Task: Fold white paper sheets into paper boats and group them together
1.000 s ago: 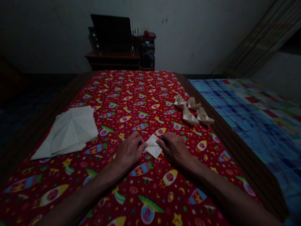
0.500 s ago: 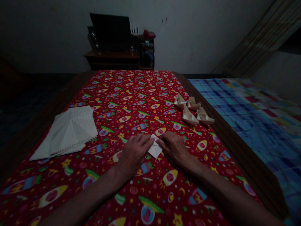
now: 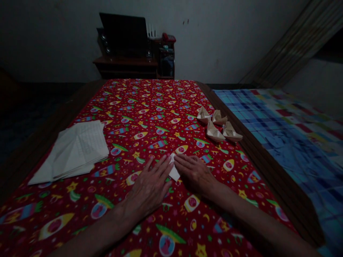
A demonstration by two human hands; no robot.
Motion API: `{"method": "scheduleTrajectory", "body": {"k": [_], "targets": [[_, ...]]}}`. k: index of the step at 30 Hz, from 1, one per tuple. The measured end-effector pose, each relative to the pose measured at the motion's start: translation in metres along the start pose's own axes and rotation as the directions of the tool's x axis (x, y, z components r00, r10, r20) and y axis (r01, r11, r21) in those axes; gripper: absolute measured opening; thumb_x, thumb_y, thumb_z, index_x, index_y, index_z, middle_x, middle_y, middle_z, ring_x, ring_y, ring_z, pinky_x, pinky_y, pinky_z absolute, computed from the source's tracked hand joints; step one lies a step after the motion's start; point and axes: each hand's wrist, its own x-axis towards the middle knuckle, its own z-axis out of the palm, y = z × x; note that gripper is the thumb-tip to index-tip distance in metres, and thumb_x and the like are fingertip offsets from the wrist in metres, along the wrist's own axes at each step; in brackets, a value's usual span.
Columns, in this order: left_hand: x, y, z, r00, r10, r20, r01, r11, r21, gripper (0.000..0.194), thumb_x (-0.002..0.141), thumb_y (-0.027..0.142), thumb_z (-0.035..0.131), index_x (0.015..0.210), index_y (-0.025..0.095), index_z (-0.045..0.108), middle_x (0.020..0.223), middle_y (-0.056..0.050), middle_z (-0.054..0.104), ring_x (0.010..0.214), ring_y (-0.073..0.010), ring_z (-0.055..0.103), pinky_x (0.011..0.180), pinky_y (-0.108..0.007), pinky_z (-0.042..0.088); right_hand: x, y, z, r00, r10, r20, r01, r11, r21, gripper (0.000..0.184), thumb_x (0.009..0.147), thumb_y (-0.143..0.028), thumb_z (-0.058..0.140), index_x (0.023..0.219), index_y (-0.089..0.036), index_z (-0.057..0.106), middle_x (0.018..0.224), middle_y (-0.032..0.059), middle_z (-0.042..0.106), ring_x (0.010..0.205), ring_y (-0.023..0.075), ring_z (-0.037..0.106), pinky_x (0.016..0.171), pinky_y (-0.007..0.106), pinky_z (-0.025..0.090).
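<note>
A small piece of folded white paper (image 3: 174,173) lies flat on the red patterned cloth (image 3: 150,125), between my hands. My left hand (image 3: 150,184) is open with its fingers stretched out, the fingertips on the paper's left edge. From the other side my right hand (image 3: 195,172) lies over the paper's right part, fingers straight and flat. Both hands cover some of the folds. Beyond my right hand stand several folded paper boats (image 3: 215,132), grouped close together.
A stack of creased paper sheets (image 3: 80,148) lies on the cloth to the left. At the far end a dark screen (image 3: 124,35) stands on a wooden desk (image 3: 125,61), with a red telephone (image 3: 168,38) beside it. A blue checked cover (image 3: 257,121) spreads out on the right.
My left hand has moved right onto the paper and its fingers have spread out. My right hand's fingers have gone from pinching the edge to lying flat over it.
</note>
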Motion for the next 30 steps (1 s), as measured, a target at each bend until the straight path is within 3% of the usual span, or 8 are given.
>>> {"method": "scheduleTrajectory", "body": {"k": [5, 11, 15, 17, 19, 21, 25, 30], "targets": [[-0.012, -0.008, -0.004, 0.999, -0.047, -0.002, 0.047, 0.998, 0.029, 0.044, 0.092, 0.027, 0.039, 0.134, 0.016, 0.043, 0.142, -0.007, 0.04, 0.133, -0.0237, 0.033, 0.11, -0.047, 0.025, -0.022, 0.005, -0.011, 0.992, 0.008, 0.126, -0.012, 0.999, 0.034, 0.05, 0.086, -0.011, 0.04, 0.135, -0.014, 0.041, 0.139, 0.0099, 0.044, 0.13, 0.0199, 0.037, 0.104, 0.042, 0.034], [-0.019, -0.011, -0.007, 0.998, -0.054, -0.032, 0.055, 0.998, 0.033, 0.041, 0.09, 0.023, 0.04, 0.13, 0.013, 0.047, 0.137, -0.01, 0.047, 0.128, -0.0267, 0.041, 0.103, -0.047, 0.036, -0.033, 0.007, -0.006, 0.997, 0.042, 0.071, -0.041, 0.999, -0.009, 0.048, 0.083, -0.008, 0.042, 0.131, -0.013, 0.045, 0.134, 0.0107, 0.05, 0.128, 0.021, 0.04, 0.102, 0.042, 0.037], [-0.012, -0.016, -0.006, 0.993, -0.055, -0.102, 0.048, 0.996, -0.076, 0.035, 0.09, 0.017, 0.039, 0.121, 0.012, 0.055, 0.13, -0.011, 0.055, 0.122, -0.0231, 0.047, 0.102, -0.041, 0.04, -0.016, 0.001, -0.008, 0.999, 0.025, 0.03, -0.022, 0.997, -0.076, 0.033, 0.085, -0.014, 0.046, 0.117, -0.011, 0.057, 0.122, 0.0127, 0.059, 0.117, 0.0235, 0.05, 0.096, 0.041, 0.039], [-0.006, -0.019, -0.007, 0.987, -0.094, -0.128, 0.072, 0.982, -0.172, 0.031, 0.091, 0.016, 0.039, 0.114, 0.013, 0.058, 0.12, -0.01, 0.06, 0.115, -0.0211, 0.052, 0.099, -0.038, 0.043, -0.003, -0.002, -0.011, 0.998, 0.056, 0.015, -0.054, 0.989, -0.136, 0.021, 0.089, -0.022, 0.047, 0.097, -0.013, 0.064, 0.106, 0.0128, 0.066, 0.108, 0.0252, 0.054, 0.093, 0.044, 0.039], [0.001, -0.023, -0.008, 0.978, -0.144, -0.151, 0.1, 0.958, -0.269, 0.027, 0.09, 0.016, 0.04, 0.107, 0.014, 0.061, 0.108, -0.009, 0.064, 0.104, -0.0196, 0.057, 0.092, -0.036, 0.047, 0.01, -0.003, -0.015, 1.0, -0.003, 0.021, 0.006, 0.985, -0.17, 0.021, 0.089, -0.027, 0.05, 0.079, -0.015, 0.064, 0.09, 0.0116, 0.068, 0.103, 0.0259, 0.054, 0.091, 0.045, 0.037], [0.008, -0.027, -0.008, 0.967, -0.182, -0.18, 0.112, 0.934, -0.34, 0.025, 0.089, 0.014, 0.041, 0.102, 0.015, 0.062, 0.098, -0.008, 0.066, 0.095, -0.0184, 0.059, 0.085, -0.034, 0.05, 0.02, -0.003, -0.018, 0.998, -0.051, 0.038, 0.058, 0.974, -0.219, 0.016, 0.087, -0.021, 0.052, 0.078, -0.015, 0.063, 0.088, 0.011, 0.066, 0.1, 0.0254, 0.052, 0.091, 0.044, 0.036], [0.012, -0.037, 0.001, 0.947, -0.221, -0.232, 0.114, 0.91, -0.4, 0.026, 0.089, 0.014, 0.041, 0.107, 0.016, 0.061, 0.094, -0.007, 0.065, 0.087, -0.0169, 0.059, 0.081, -0.034, 0.05, 0.029, -0.004, -0.02, 0.993, -0.085, 0.081, 0.103, 0.962, -0.253, 0.015, 0.087, -0.014, 0.049, 0.095, -0.013, 0.061, 0.087, 0.0112, 0.062, 0.098, 0.025, 0.048, 0.082, 0.04, 0.037], [0.01, -0.044, 0.01, 0.952, -0.217, -0.216, 0.11, 0.901, -0.419, 0.029, 0.089, 0.017, 0.041, 0.113, 0.018, 0.057, 0.101, -0.007, 0.063, 0.095, -0.0176, 0.058, 0.085, -0.035, 0.049, 0.03, -0.01, -0.018, 0.976, -0.098, 0.197, 0.142, 0.964, -0.225, 0.017, 0.091, -0.015, 0.043, 0.095, -0.012, 0.06, 0.087, 0.0117, 0.058, 0.091, 0.0232, 0.049, 0.078, 0.037, 0.039]]}}
